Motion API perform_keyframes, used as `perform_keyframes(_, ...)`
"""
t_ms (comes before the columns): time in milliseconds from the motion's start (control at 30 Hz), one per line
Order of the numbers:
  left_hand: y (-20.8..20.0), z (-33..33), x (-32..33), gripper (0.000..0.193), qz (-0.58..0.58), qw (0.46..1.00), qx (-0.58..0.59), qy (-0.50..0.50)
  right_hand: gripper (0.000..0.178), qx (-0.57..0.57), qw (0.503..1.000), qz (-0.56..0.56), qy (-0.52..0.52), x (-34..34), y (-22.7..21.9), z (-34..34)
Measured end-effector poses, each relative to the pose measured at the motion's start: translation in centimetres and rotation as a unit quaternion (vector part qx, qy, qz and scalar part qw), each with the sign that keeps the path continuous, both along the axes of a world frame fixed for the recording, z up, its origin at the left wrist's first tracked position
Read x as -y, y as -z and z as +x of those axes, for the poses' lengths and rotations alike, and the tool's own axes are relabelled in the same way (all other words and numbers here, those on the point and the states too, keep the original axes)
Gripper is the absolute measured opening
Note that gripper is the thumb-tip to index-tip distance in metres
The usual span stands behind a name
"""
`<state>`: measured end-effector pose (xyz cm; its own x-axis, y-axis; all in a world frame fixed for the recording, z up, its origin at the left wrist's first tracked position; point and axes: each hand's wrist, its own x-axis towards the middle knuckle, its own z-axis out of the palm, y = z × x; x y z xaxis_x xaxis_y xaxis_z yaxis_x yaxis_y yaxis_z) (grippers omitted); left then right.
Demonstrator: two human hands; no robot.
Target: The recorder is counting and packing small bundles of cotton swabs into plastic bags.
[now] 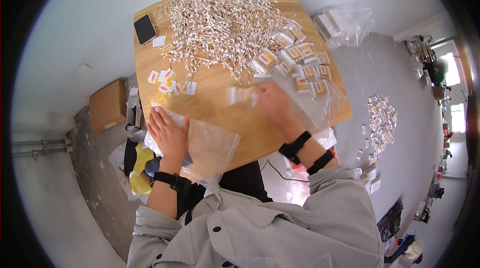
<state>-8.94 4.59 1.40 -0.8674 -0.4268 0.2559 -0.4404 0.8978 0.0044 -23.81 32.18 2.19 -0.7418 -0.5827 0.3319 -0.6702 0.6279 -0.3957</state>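
Observation:
My left hand (167,132) lies with its fingers stretched out on a clear plastic bag (212,143) that hangs over the table's near edge. Between the fingers of my right hand (274,105) is a small pack of cotton swabs (241,96), smeared by motion, held above the wood. Beyond it spreads a big loose pile of cotton swabs (220,28). Several filled packs (300,57) with yellow and white labels sit right of the pile, by a second clear bag (327,100) near the right edge. Small printed cards (167,85) are scattered beyond my left hand.
On the wooden table (250,140), a dark phone (145,30) rests at the far left. A cardboard box (107,105) stands left of the table. Right of it, the floor holds a heap of small packs (382,123) and a clear bag of white items (345,25).

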Motion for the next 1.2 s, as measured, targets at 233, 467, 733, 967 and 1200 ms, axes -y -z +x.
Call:
perform_keyframes(233,0.4,0.0,0.2,0.085,0.002,1.000,-0.016,0.013,0.036,0.029,0.995,-0.097,0.015,1.4,2.5,6.2)
perform_keyframes(467,0.4,0.1,0.2,0.085,0.017,1.000,-0.016,0.007,0.041,-0.039,0.993,0.024,-0.108,1.1,1.1,2.2)
perform_keyframes(733,0.5,0.2,0.0,0.084,0.022,1.000,-0.012,0.005,0.022,0.020,0.970,0.183,-0.157,-0.7,0.5,0.4)
perform_keyframes(967,0.8,-0.1,0.3,0.085,0.003,1.000,-0.019,0.005,0.028,0.101,0.964,0.196,-0.151,1.8,-1.8,-1.1)
perform_keyframes(1200,1.3,0.0,0.6,0.085,-0.006,1.000,-0.018,0.016,0.050,0.127,0.984,0.098,-0.074,4.0,1.9,-0.6)
